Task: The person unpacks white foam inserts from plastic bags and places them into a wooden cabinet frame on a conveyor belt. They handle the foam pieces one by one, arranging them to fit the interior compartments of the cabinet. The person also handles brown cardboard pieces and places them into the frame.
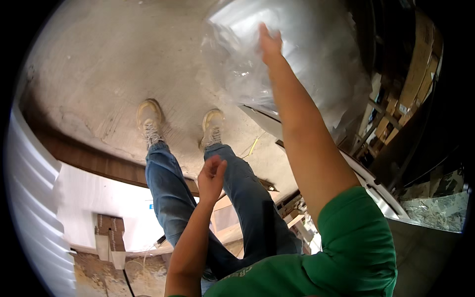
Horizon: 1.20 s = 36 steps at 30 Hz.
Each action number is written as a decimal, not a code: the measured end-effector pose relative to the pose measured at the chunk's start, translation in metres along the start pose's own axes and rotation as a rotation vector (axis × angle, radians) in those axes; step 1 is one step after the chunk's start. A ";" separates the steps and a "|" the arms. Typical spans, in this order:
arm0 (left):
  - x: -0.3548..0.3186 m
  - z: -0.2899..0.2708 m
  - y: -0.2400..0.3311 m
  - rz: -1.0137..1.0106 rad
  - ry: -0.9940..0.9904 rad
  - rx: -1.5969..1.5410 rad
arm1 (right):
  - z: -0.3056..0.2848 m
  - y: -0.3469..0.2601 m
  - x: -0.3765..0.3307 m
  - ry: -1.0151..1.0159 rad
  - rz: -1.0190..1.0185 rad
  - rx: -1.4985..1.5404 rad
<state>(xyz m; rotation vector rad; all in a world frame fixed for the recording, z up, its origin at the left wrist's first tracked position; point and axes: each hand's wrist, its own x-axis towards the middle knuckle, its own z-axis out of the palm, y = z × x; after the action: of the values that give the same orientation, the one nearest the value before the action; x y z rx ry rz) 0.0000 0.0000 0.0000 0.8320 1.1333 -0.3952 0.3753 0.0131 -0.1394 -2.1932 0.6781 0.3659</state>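
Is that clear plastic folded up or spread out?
Spread out: the clear plastic covers a wide area, its edge nearest the feet loose and crinkled.

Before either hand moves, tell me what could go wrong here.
The plastic looks loose and crumpled, so it could slip or snag under the right hand, whose grip is too blurred to judge. The left hand is well away from it, so a slide might not be caught in time. If loose, the yellow strip on the floor near the right shoe could catch a step.
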 end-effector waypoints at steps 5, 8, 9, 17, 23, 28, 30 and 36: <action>-0.001 0.013 0.001 -0.080 -0.119 0.002 | 0.046 -0.002 0.028 -0.066 -0.224 0.277; 0.017 0.001 -0.003 -0.078 -0.020 0.010 | 0.051 -0.057 0.015 -0.221 -1.047 -0.126; 0.018 0.002 -0.005 -0.088 0.004 -0.008 | 0.045 -0.072 -0.004 -0.344 -1.076 -0.188; 0.025 0.027 -0.004 -0.076 -0.068 0.069 | -0.086 -0.072 0.045 -0.705 -0.418 -0.119; 0.108 0.072 0.107 0.878 -0.163 0.743 | -0.208 -0.026 0.104 -0.627 0.346 -1.520; 0.225 0.099 0.145 0.878 -0.393 1.653 | -0.243 0.021 0.122 -1.277 0.108 -1.822; 0.247 0.095 0.156 1.012 -0.275 1.714 | -0.237 0.020 0.115 -0.999 -0.093 -1.822; 0.254 0.038 0.187 1.029 0.183 1.083 | -0.197 -0.023 0.095 -0.846 -0.166 -1.060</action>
<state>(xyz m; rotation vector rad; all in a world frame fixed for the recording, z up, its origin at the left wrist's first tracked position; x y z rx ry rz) 0.2493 0.1237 -0.1530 2.2805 0.4385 -0.0166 0.4736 -0.1582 -0.0423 -2.6077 -0.2661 1.7321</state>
